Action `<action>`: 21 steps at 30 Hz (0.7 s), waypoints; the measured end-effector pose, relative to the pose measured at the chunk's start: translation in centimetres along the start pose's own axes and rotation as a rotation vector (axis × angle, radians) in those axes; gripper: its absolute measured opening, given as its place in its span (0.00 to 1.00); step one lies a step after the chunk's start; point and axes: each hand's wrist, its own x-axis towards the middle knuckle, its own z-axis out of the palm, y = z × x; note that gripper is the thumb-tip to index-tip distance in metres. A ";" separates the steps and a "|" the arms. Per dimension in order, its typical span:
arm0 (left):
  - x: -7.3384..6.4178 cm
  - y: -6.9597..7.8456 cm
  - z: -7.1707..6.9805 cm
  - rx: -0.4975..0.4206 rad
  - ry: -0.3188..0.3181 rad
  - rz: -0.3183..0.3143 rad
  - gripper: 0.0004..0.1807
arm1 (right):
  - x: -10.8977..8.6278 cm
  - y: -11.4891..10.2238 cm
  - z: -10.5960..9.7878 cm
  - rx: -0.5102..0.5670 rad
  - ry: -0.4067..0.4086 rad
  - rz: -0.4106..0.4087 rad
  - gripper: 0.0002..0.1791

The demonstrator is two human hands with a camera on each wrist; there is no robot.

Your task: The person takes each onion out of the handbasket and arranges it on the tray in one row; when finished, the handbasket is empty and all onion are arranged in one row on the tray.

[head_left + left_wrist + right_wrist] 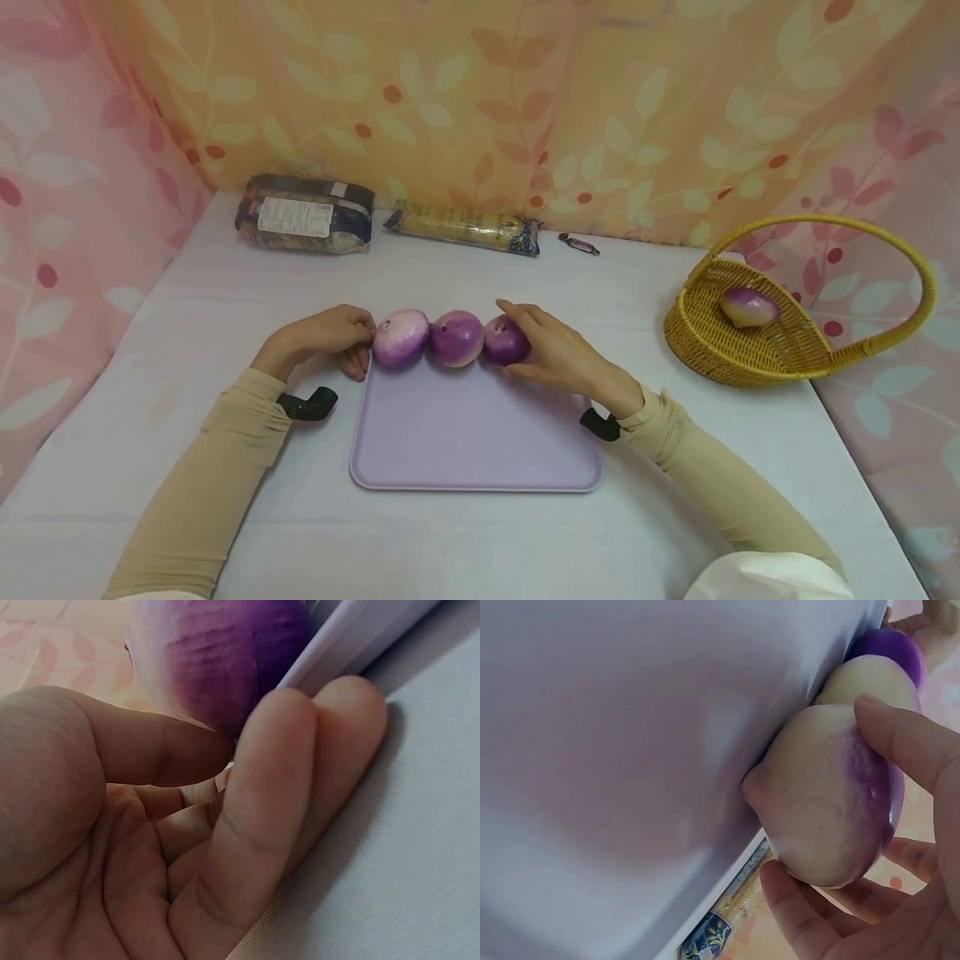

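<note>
Three purple-and-white turnips form a row along the far edge of a lilac tray (pixel 480 433): a left turnip (pixel 401 337), a middle turnip (pixel 457 339) and a right turnip (pixel 504 340). My right hand (pixel 558 350) grips the right turnip, thumb on the near side and fingers around the far side. In the right wrist view its pale underside and pointed root tip (pixel 756 787) face the tray. My left hand (pixel 330 333) is loosely bent at the tray's far left corner, beside the left turnip. In the left wrist view its fingertips (pixel 281 712) lie against the tray's outer side.
At the right, a yellow wicker basket (pixel 697 350) with a tall handle holds another turnip (pixel 750 307). Along the back lie a dark labelled package (pixel 306 214), a yellow packet (pixel 465 228) and a small wrapped candy (pixel 579 244). Patterned curtains (pixel 480 108) enclose the white table.
</note>
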 end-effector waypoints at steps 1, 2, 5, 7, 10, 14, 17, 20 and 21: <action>0.0 0.0 0.0 0.003 0.000 0.001 0.12 | 0.0 0.0 0.0 -0.002 0.002 -0.002 0.52; 0.0 0.0 0.0 0.003 0.001 0.000 0.12 | 0.0 0.0 0.0 -0.005 0.004 -0.003 0.52; 0.1 -0.1 0.0 0.004 0.003 -0.006 0.12 | 0.1 0.0 0.0 -0.009 0.006 -0.005 0.52; 0.0 -0.1 0.0 0.004 0.003 -0.005 0.12 | 0.0 0.0 0.0 -0.007 0.001 0.000 0.52; -0.1 0.0 0.1 -0.003 0.001 -0.006 0.12 | -0.3 0.1 -0.5 -0.006 -0.001 0.035 0.51; -0.2 0.1 0.2 -0.007 -0.004 -0.006 0.12 | -1.4 1.2 -2.6 -0.011 0.056 0.110 0.43; -0.2 0.1 0.2 -0.006 -0.006 -0.005 0.12 | -2.9 3.0 -5.2 -0.023 0.188 0.153 0.30; -0.1 0.1 0.0 -0.003 -0.003 -0.005 0.12 | -4.9 5.3 -8.4 -0.065 0.353 0.242 0.16; -0.1 0.1 -0.1 -0.004 -0.002 -0.008 0.12 | -5.6 6.0 -9.4 -0.074 0.399 0.289 0.14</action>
